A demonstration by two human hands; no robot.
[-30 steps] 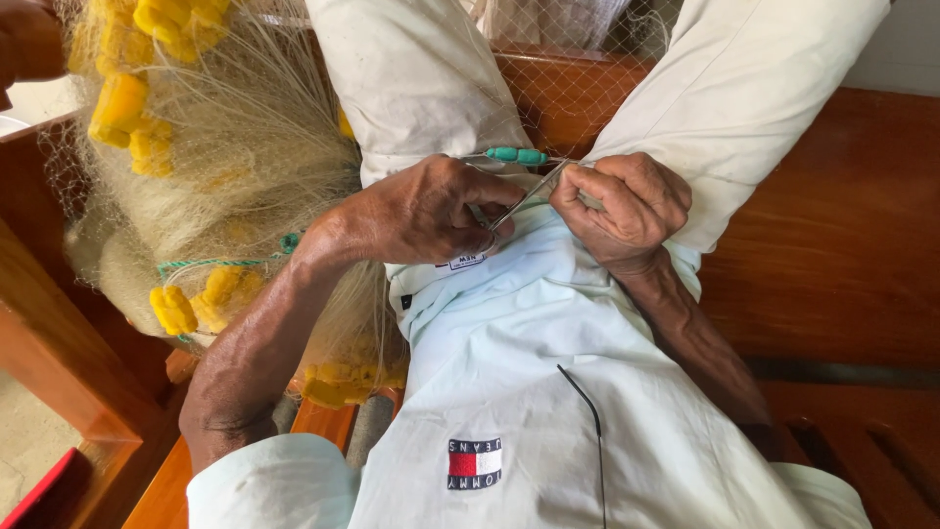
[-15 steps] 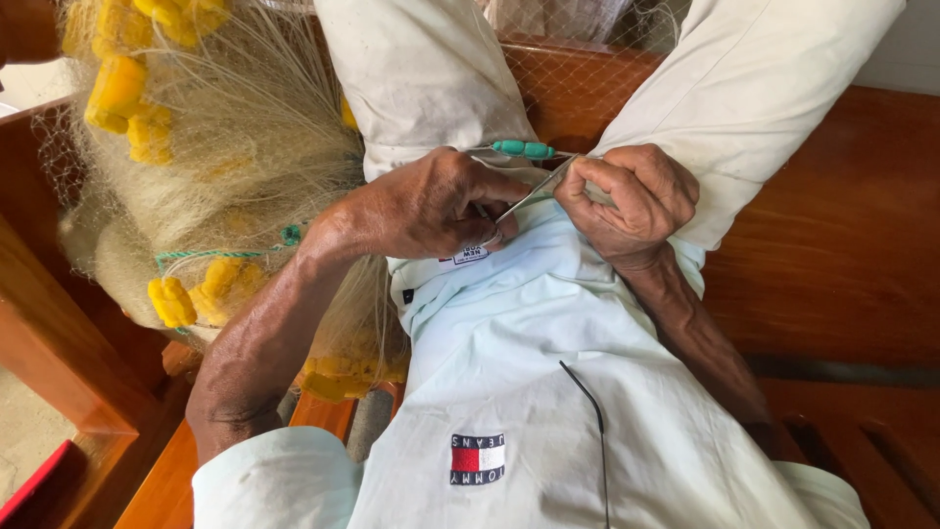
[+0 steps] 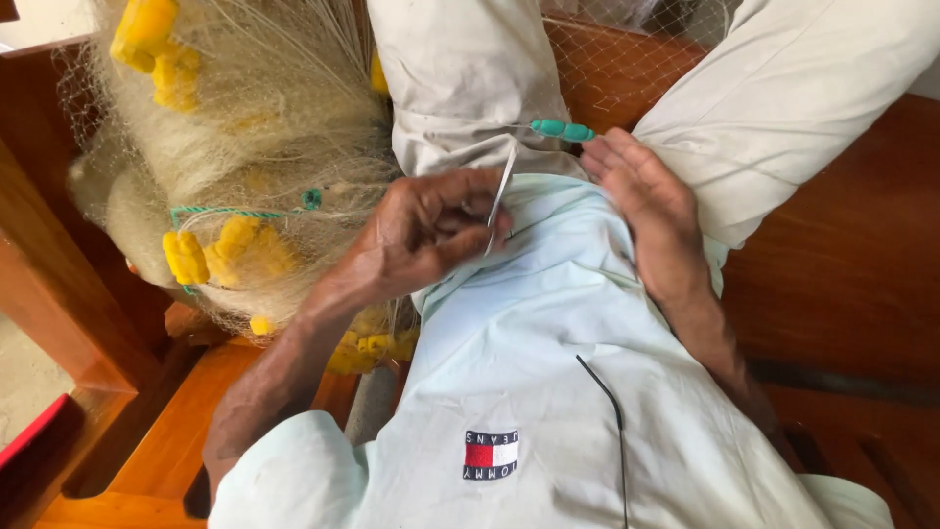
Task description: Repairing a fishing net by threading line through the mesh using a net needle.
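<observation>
- Head view, one item: a fishing net (image 3: 245, 157), fine pale monofilament mesh, bunched into a straw-coloured heap at about ten o'clock from the person's lap.
- Net fittings: yellow foam floats (image 3: 186, 257) strung in clusters through the heap, at its top, its middle and its lower edge; a thin green cord (image 3: 230, 210) crosses the middle.
- A loose sheet of the same mesh spreads over the pale trousers (image 3: 470, 78) and the wooden bench (image 3: 852, 264) toward twelve and one o'clock, thin enough that the wood shows through.
- Left hand (image 3: 426, 235): fingers curled together, pinching a slim flat whitish tool (image 3: 500, 201), likely a netting needle, held nearly upright; the fingertips rest on the hem of the light shirt (image 3: 548, 372). Whether a strand of mesh is also caught in the pinch cannot be told.
- Right hand (image 3: 651, 211): at three o'clock from the left, fingers straight and laid flat on the cloth, pointing to eleven o'clock, gripping nothing that shows.
- Teal beaded piece (image 3: 562, 129): a short row of rounded beads lying just past the right fingertips, at twelve o'clock from the needle's tip, on a taut line.
- The hands lie near each other, not touching.
- Surround: reddish-brown wooden planks (image 3: 147, 441) at seven o'clock.
</observation>
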